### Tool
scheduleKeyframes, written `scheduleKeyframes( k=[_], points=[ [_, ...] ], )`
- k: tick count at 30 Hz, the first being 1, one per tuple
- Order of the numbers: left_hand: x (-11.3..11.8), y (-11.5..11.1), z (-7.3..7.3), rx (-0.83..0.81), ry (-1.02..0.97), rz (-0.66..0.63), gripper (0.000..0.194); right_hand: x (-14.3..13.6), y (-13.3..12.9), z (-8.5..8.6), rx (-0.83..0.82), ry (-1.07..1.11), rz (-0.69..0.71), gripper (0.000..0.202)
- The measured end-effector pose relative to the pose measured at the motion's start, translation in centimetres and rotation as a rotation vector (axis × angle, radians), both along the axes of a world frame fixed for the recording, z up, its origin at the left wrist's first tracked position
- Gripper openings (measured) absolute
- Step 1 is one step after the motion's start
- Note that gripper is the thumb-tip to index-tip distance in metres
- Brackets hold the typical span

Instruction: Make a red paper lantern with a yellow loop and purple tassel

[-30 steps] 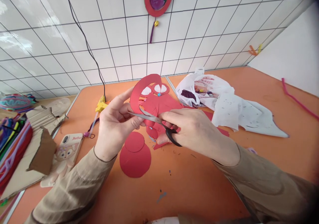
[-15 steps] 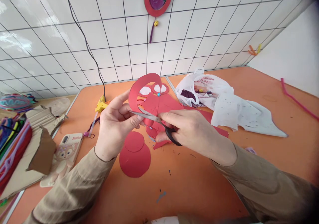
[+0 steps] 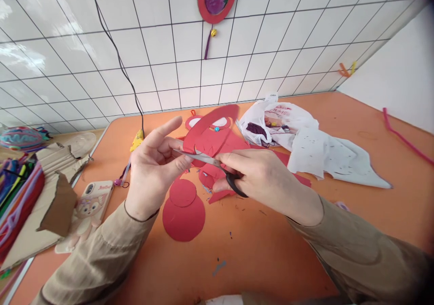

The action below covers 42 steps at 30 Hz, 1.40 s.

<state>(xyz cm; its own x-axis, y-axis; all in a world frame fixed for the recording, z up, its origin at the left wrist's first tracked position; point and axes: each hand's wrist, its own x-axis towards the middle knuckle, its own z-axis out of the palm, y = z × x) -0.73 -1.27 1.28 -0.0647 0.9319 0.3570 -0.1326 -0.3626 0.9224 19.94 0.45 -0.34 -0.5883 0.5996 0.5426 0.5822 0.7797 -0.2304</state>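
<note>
The right hand (image 3: 267, 178) grips scissors (image 3: 205, 158), hiding part of the handles (image 3: 232, 184); the left hand (image 3: 151, 171) pinches a red paper strip (image 3: 207, 124), which leans further right than before.

We see a curved red paper strip (image 3: 209, 125), black-handled silver metal scissors (image 3: 207, 159), a flat orange tabletop (image 3: 271, 260) and glossy white wall tiles (image 3: 185, 38) gridded in black.

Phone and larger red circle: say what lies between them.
Head view: the sleeved left forearm crosses between the phone and larger red circle; orange tabletop shows beside the forearm.
</note>
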Motion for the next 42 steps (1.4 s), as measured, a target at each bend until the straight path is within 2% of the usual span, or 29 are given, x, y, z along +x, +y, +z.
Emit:
scheduleKeyframes(
  k=[12, 24, 32, 42],
  points=[
    [0.23, 0.24, -0.58, -0.032, -0.025, -0.08, 0.044, -0.04, 0.0, 0.03, 0.049, -0.057, -0.063, 0.036],
    [0.32, 0.32, -0.68, -0.078, -0.083, -0.171, 0.047, 0.06, -0.04, -0.1, 0.058, -0.035, -0.048, 0.037],
    [0.49, 0.22, -0.64, -0.124, -0.114, -0.171, 0.041, -0.04, 0.04, -0.34, 0.023, 0.01, -0.013, 0.039],
    [0.67, 0.23, -0.66, -0.134, -0.142, -0.168, 0.032, 0.02, 0.11, -0.37, -0.062, 0.004, -0.003, 0.026]
  ],
)
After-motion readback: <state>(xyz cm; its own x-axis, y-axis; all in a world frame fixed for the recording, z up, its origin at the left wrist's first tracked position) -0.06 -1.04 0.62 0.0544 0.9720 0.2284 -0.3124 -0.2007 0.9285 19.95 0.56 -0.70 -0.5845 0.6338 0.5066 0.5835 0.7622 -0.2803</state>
